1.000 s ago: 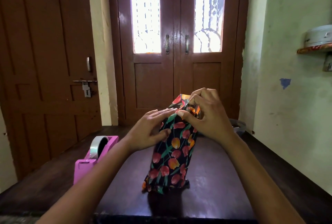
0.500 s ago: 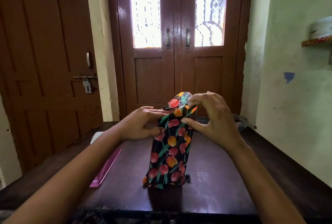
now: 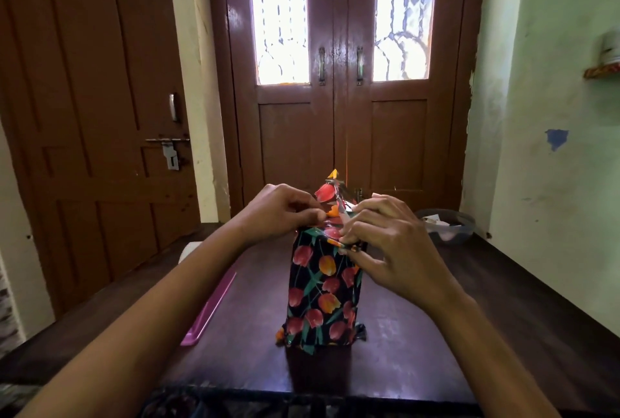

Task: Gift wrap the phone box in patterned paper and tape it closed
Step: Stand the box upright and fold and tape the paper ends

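Note:
The phone box [image 3: 322, 290] stands upright on its end in the middle of the dark table [image 3: 469, 333], wrapped in black paper printed with red and orange tulips. Its top end is loose, and a pointed paper flap [image 3: 330, 191] sticks up there. My left hand [image 3: 278, 213] pinches the paper at the top left corner with curled fingers. My right hand [image 3: 385, 243] pinches a fold of paper at the top right edge. Crumpled paper ends stick out at the box's base.
A pink tape dispenser [image 3: 209, 310] lies on the table to the left, mostly hidden behind my left forearm. A dark bowl [image 3: 446, 226] with scraps sits at the far right by the wall. Brown doors stand beyond the table.
The view has tilted down and closer. My left hand went from lying flat on the box's side to pinching the top paper. My right hand shifted lower onto the right fold.

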